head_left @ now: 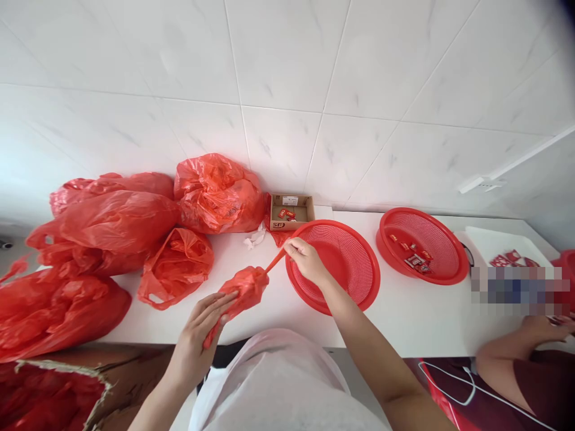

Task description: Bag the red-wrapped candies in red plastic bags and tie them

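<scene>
A small red plastic bag [248,287] is stretched between my two hands over the white table. My left hand [207,320] lies along its bunched body, fingers and thumb wrapped round it. The twisted neck of the bag is pinched in my right hand [305,256], pulled up to the right. Below and beyond my right hand stands a red mesh basket [359,272], with no contents that I can make out. What the bag contains is hidden by the plastic.
Full red bags [220,191] crowd the left. A cardboard box [293,222] with small red packets stands by the wall. Another red basket [390,254] holds small packets. At far right are a white tray [489,239] and a co-worker's arm [498,356]. An open carton [108,374] stands lower left.
</scene>
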A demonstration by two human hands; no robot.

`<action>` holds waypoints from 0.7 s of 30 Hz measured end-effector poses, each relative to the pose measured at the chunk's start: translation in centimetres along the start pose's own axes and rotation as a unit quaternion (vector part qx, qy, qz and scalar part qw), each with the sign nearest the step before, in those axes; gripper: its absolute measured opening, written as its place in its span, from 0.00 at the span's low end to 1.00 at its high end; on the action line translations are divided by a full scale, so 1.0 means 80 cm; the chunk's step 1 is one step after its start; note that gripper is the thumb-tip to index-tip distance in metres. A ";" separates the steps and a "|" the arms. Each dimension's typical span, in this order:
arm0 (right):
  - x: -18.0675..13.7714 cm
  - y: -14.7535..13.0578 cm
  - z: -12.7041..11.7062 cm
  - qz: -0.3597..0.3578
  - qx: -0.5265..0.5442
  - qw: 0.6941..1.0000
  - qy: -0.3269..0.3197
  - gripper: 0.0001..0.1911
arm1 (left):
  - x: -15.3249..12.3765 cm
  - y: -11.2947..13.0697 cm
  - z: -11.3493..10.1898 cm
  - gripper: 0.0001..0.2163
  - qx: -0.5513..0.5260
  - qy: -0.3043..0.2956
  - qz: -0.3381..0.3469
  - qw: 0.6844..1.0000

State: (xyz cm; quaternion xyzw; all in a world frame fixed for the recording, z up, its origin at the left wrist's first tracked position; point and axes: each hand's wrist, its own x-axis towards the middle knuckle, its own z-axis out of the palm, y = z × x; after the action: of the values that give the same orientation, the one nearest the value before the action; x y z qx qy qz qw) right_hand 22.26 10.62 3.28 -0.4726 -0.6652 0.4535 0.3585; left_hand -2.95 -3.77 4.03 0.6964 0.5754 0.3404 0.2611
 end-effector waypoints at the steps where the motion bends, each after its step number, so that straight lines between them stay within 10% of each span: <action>1: 0.007 0.012 0.001 0.009 -0.007 1.000 0.011 0.16 | -0.003 0.000 -0.003 0.15 -0.002 -0.013 -0.004 1.000; 12: 0.035 0.072 0.076 0.135 0.034 0.990 -0.017 0.16 | 0.016 0.066 0.014 0.20 -0.206 -0.109 -0.049 0.971; 17: 0.003 0.000 0.051 0.066 0.099 0.992 -0.041 0.15 | 0.034 0.058 0.026 0.22 -0.284 0.059 -0.185 0.939; 21: -0.020 -0.066 0.039 -0.096 0.041 0.989 -0.109 0.11 | 0.055 0.054 0.036 0.18 -0.249 -0.060 -0.231 0.939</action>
State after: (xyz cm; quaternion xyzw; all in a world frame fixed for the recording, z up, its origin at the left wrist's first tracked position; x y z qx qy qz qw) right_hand 18.30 7.49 7.09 -0.3393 -0.7236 0.4921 0.3452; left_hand 2.40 -0.23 6.24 0.4760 0.6004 0.3607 0.5318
